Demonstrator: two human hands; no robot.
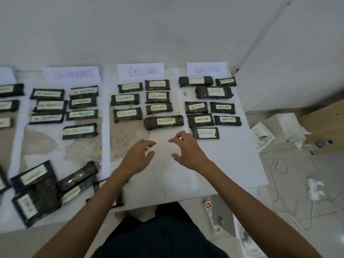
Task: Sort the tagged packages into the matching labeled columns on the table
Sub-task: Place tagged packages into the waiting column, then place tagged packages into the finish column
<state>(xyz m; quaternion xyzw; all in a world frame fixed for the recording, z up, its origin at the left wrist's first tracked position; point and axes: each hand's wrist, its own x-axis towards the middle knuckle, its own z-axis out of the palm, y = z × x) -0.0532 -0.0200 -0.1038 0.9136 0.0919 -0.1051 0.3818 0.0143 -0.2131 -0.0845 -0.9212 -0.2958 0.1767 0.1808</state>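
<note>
Black wrapped packages with pale tags lie in columns under paper signs: ON PROGRESS (73, 75), EXCLUDED (141, 71) and WAITING (206, 69). The nearest EXCLUDED package (163, 122) lies just beyond my hands, and a WAITING package (205, 133) sits by my right fingertips. My left hand (138, 158) and my right hand (187, 150) hover side by side over bare table below the EXCLUDED column, fingers loosely curled, holding nothing. A loose heap of unsorted packages (42, 189) lies at the near left.
The white table (232, 164) ends at the right and near edges. On the floor to the right are a power strip (209, 207), cables, white boxes (275, 131) and a wooden board. More packages lie at the far left edge.
</note>
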